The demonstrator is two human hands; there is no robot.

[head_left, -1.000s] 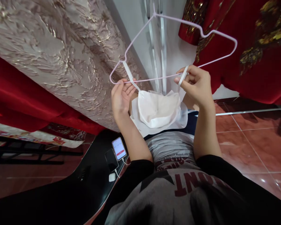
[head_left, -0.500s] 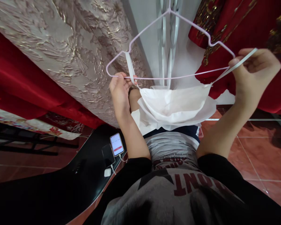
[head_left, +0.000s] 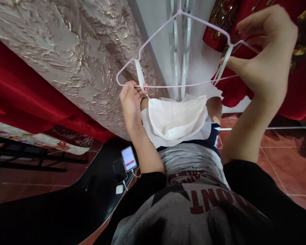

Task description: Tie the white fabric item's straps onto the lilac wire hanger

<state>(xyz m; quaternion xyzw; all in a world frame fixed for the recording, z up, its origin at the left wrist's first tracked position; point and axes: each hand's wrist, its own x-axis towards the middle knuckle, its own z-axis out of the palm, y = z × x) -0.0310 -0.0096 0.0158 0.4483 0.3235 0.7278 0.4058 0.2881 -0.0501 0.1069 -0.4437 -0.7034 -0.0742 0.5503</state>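
A pale pink hanger [head_left: 180,86] is held up in front of the person, its long axis running across the view from side to side, with the right side of the lower bar a little higher than the left. Its neck points away from the person, towards the top edge of the view, where the hook is cut off. Below it, over the lap, lies a white garment [head_left: 177,117], wider across than it is deep; its strap end faces the hanger and its loose, sheer edge faces the person's waist. The left strap [head_left: 140,75] sits in the hanger's left notch and runs down across the lower bar. The right strap [head_left: 224,64] reaches up to the right notch.

The left hand [head_left: 131,102] is clamped on the hanger's lower bar near its left end, thumb in front, with fingertips behind the left strap. The right hand [head_left: 269,64] has its thumb and fingers well apart; the thumb tip is at the right strap, and whether it presses on it I cannot tell. This hand hides the hanger's right end.

Near the left elbow, a lit phone [head_left: 129,159] lies on a black bench [head_left: 91,187].
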